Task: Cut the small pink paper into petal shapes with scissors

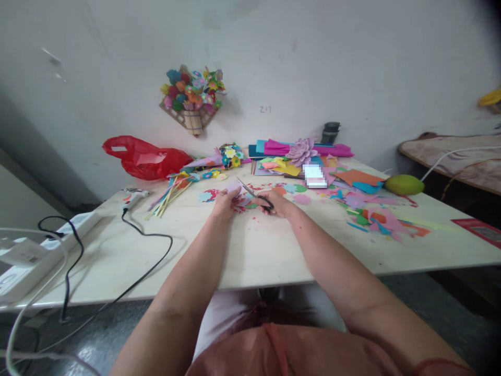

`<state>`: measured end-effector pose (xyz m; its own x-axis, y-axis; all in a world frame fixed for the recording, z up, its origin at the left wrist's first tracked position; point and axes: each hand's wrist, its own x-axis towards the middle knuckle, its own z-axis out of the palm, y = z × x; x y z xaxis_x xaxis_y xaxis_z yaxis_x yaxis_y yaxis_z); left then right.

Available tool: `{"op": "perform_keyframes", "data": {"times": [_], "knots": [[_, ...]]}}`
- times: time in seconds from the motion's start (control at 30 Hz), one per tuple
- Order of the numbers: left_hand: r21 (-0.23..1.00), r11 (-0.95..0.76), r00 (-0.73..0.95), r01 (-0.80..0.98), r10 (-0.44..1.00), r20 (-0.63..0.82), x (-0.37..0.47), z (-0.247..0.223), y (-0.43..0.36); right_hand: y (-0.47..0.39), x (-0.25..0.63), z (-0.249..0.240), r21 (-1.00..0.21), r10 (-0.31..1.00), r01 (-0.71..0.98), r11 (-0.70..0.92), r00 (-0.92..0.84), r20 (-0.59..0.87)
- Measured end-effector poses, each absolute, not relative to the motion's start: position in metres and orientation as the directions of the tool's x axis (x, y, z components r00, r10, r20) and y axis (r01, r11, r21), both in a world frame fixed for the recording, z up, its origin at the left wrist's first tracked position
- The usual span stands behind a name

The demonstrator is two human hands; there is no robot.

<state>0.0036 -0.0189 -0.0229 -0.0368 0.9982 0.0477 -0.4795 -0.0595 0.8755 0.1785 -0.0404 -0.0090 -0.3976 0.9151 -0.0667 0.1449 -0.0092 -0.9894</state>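
Note:
Between the fingers of my left hand [225, 202] is a small light purple paper piece [234, 186], held just above the white table [250, 256]. My right hand [277, 202] is closed round the black handles of a pair of scissors [250, 191]. The blades point up and to the left, close beside the purple paper, and look a little apart. Small red and pink paper scraps [256, 186] lie under and around both hands. Light blue paper flowers [204, 196] rest left of my left hand, and a pink paper circle [302, 199] lies right of my right hand.
A glue gun [135, 198] with a black cable and a power strip [74, 235] are at the left. Behind stand a red plastic bag [148, 159] and coloured paper rolls [329, 150]. Paper offcuts [385, 219] and a green-yellow fruit [404, 185] are on the right.

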Motion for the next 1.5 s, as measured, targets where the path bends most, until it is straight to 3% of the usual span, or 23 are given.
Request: {"op": "perform_keyframes", "data": {"times": [0.2,0.63,1.5], "knots": [[0.895,-0.083,-0.008,-0.438,0.996,0.088,0.003,-0.023,-0.021,-0.033,0.181,-0.017,-0.989,0.914,0.143,0.039,-0.405,-0.023],[0.881,-0.004,0.058,-0.473,0.998,0.036,0.006,-0.018,-0.027,-0.027,0.186,-0.025,-0.983,0.889,0.146,0.109,-0.458,0.030],[0.872,0.029,0.084,-0.488,0.996,0.014,0.006,-0.017,-0.027,-0.030,0.189,-0.019,-0.966,0.884,0.215,0.142,-0.467,0.026]]}}
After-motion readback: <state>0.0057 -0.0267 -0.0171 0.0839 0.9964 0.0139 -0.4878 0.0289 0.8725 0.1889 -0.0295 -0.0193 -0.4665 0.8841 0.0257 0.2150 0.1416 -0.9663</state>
